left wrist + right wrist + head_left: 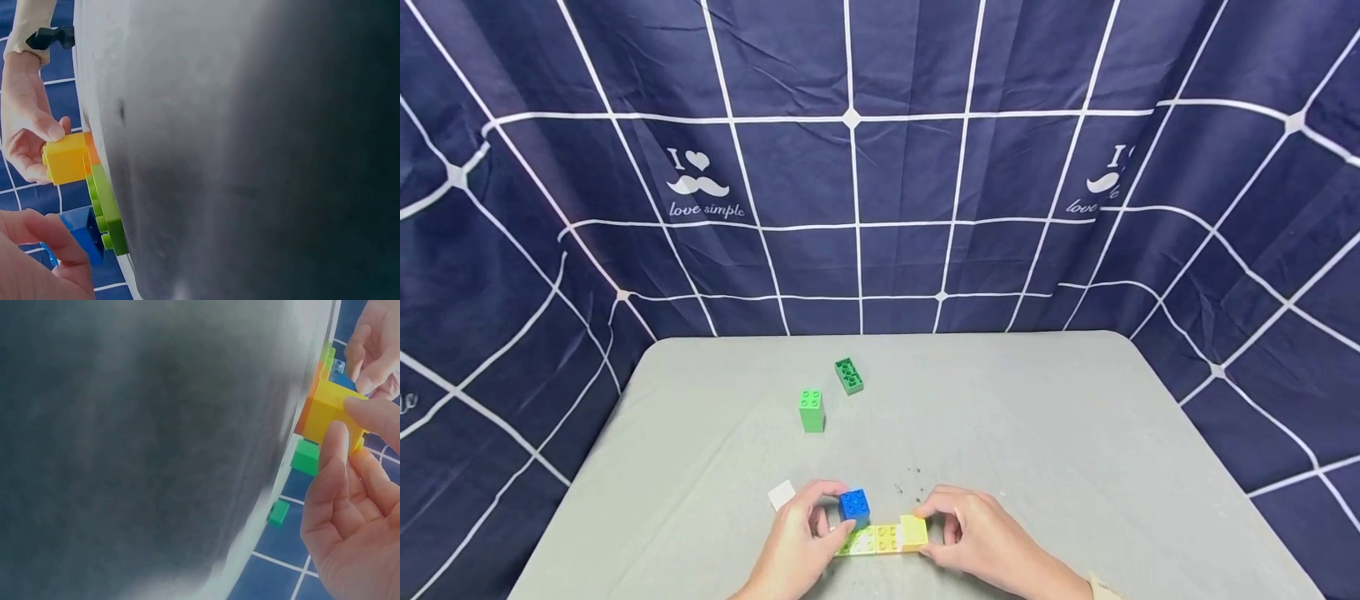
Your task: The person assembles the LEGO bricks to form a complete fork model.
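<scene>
My left hand (797, 537) pinches a blue toy building brick (854, 507) between thumb and fingers. In the left wrist view that blue brick (86, 234) is tilted just above the studs of a lime green brick (109, 209); a narrow gap seems to lie between them. My right hand (985, 533) grips a yellow brick (913, 533) at the right end of the low row. Beneath the yellow brick (331, 411), an orange brick (306, 412) shows in the right wrist view. The row's left end is partly hidden by my left thumb.
Farther back on the grey table (1000, 417) a tall green brick (812, 412) stands upright. Behind it a dark green brick (849, 377) lies with its hollow underside showing. A white square piece (781, 494) is beside my left hand. Dark blue curtains (910, 167) enclose the table.
</scene>
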The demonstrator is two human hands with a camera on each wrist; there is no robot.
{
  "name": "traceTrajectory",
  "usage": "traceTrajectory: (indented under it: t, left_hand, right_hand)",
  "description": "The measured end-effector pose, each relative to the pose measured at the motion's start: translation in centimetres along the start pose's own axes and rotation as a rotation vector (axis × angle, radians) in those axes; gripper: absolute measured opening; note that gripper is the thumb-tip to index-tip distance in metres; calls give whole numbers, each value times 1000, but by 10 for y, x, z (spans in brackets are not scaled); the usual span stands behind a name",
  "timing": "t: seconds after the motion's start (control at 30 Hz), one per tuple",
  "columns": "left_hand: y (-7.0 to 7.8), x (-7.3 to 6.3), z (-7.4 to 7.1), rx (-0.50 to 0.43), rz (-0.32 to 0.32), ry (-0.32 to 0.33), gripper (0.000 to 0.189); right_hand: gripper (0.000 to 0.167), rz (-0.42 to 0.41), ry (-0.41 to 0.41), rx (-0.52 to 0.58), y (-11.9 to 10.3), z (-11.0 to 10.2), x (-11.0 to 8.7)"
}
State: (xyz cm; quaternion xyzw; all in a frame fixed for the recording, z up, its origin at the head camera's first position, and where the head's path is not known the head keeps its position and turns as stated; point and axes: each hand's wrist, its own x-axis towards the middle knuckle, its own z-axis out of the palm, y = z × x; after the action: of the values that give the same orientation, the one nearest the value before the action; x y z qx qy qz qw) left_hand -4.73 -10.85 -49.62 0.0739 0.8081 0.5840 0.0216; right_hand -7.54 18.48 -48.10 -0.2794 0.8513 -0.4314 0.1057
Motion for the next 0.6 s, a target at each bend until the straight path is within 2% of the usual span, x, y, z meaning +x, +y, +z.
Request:
traceTrajectory:
  t: [0.23, 0.6]
  left_hand:
    - [1, -5, 0, -5, -32, -55, 38]
    - [2, -8, 4, -36, -78, -133, 41]
  right_hand:
    - [31, 5, -2, -14, -2, 0, 2]
    - [30, -47, 19, -13, -1, 0, 0]
